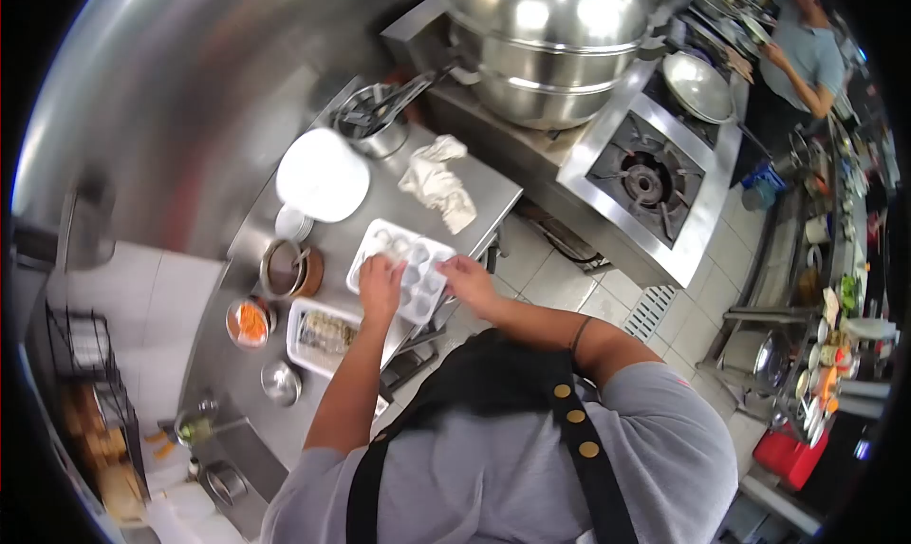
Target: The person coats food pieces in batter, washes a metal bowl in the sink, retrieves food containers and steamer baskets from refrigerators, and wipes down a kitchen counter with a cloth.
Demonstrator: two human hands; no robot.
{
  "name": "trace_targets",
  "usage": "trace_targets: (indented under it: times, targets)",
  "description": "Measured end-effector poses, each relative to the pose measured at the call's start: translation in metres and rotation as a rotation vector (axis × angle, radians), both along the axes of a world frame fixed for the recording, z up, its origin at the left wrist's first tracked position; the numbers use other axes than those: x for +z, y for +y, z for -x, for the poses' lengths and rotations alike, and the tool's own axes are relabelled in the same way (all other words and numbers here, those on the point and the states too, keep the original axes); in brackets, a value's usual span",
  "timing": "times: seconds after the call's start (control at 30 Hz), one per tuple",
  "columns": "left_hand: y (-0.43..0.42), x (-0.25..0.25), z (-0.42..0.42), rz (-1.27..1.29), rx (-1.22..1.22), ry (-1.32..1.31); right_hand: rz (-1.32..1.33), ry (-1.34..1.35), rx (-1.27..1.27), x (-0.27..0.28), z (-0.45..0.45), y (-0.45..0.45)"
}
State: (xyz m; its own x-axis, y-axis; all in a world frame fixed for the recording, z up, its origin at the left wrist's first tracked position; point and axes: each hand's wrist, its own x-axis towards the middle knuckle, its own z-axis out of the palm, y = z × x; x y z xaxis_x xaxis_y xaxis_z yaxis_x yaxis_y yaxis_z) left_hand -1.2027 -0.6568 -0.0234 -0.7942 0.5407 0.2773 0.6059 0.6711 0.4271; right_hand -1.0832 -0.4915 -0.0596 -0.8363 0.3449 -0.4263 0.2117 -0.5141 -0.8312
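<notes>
A white tray with round hollows (pixel 387 233) lies at the front edge of the steel counter, tilted in my view. Greyish rounds show in several hollows. My right hand (pixel 465 280) grips the tray's right rim between thumb and fingers. Over its left part is my left hand (pixel 380 283), the fingers bent down together into the hollows; whatever they pinch is too small to make out. Just left of that wrist stands a white rectangular container (pixel 295 347) with greyish, brownish pieces inside.
White plates (pixel 323 176), a cloth (pixel 438 185), a pot of utensils (pixel 383 143), a brown container (pixel 308 273), a bowl of orange shreds (pixel 250 324) and a metal bowl (pixel 281 383) share the counter (pixel 365 195). A gas burner (pixel 647 185) and large steamer (pixel 560 60) stand beyond. Another person (pixel 807 55) works upper right.
</notes>
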Motion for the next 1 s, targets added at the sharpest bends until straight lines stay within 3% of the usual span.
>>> trace_targets:
  times: [0.1, 0.23, 0.3, 0.37, 0.43, 0.57, 0.63, 0.73, 0.8, 0.9, 0.93, 1.0]
  targets:
    - [0.001, 0.016, -0.002, -0.008, 0.061, -0.059, -0.009, -0.030, 0.101, -0.001, -0.003, -0.009]
    - [-0.007, 0.037, -0.018, 0.083, 0.061, -0.082, 0.090, -0.186, 0.005, 0.037, 0.003, -0.014]
    - [-0.017, 0.020, -0.029, -0.098, -0.052, -0.049, 0.074, -0.211, -0.003, 0.045, 0.005, -0.022]
    - [-0.024, 0.014, -0.040, -0.039, -0.117, 0.011, -0.160, -0.213, -0.219, 0.049, 0.011, -0.042]
    - [-0.033, 0.019, -0.052, 0.111, -0.183, -0.144, -0.305, -0.171, -0.291, 0.043, 0.012, -0.060]
    - [-0.050, -0.016, -0.077, -0.029, -0.195, -0.053, -0.393, -0.311, -0.293, 0.017, 0.001, -0.063]
    - [-0.066, 0.008, -0.084, -0.150, -0.284, -0.082, 0.031, -0.284, -0.181, 0.005, -0.015, -0.052]
    - [-0.123, 0.044, -0.088, -0.511, -0.040, 0.058, 0.196, -0.160, -0.112, -0.015, -0.038, -0.039]
    - [-0.173, 0.043, -0.082, -0.525, 0.315, 0.186, 0.199, -0.115, -0.133, -0.014, -0.045, -0.037]
    - [-0.236, -0.001, -0.074, -0.526, 0.795, 0.129, 0.064, -0.083, -0.208, 0.008, -0.051, -0.036]
    - [-0.249, -0.026, -0.071, -0.532, 0.802, 0.133, 0.025, -0.065, -0.173, 0.016, -0.053, -0.035]
    - [-0.263, -0.064, -0.067, -1.116, 0.935, -0.776, -0.005, -0.041, -0.154, 0.045, -0.046, -0.052]
